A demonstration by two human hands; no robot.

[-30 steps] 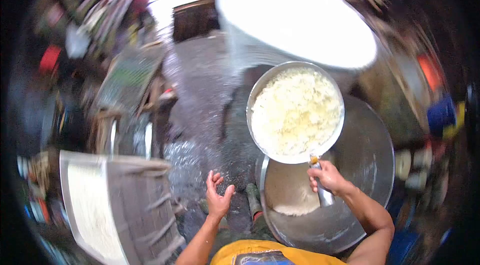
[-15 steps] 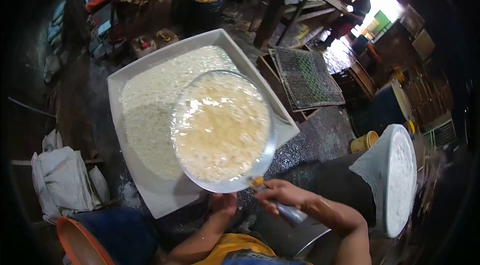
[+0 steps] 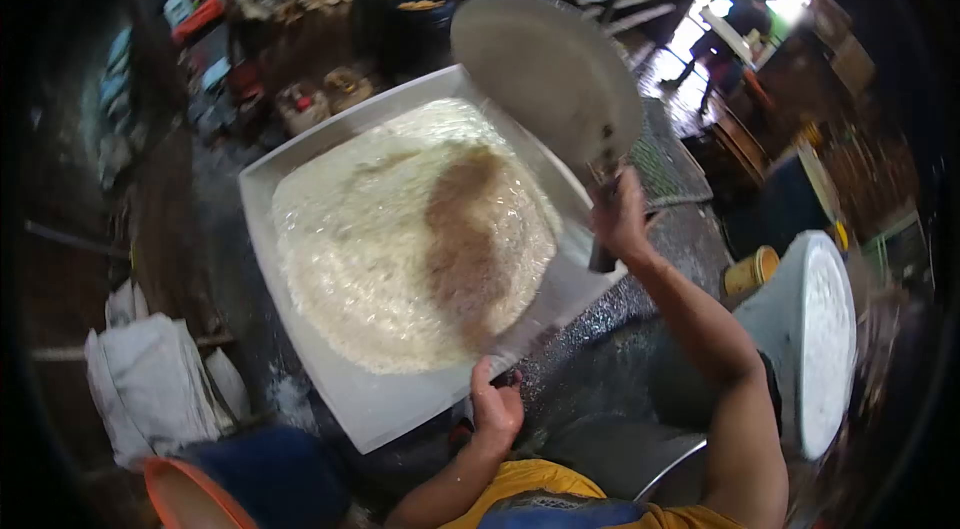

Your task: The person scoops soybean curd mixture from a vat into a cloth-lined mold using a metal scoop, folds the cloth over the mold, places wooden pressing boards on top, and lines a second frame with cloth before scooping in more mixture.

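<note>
A large round pan is tipped up on its side over the far right part of a square white tray; the dull grey-brown face turned toward me looks bare. My right hand is wrapped round the pan's handle, near the tray's right corner. Pale, frothy, lumpy liquid fills much of the tray, with a brownish shadowed patch on its right half. My left hand is at the tray's near edge, thumb and fingers apart and half curled; whether it touches the rim I cannot tell.
A large grey drum with a white top stands at right, beside a small yellow bucket. White sacks and a blue, orange-rimmed barrel are at left. A mesh rack lies behind the pan. A person bends near the bright doorway.
My right hand has swung the pan up and to the right, and its frothy contents now lie in the tray. The left hand has come away from beneath the pan.
</note>
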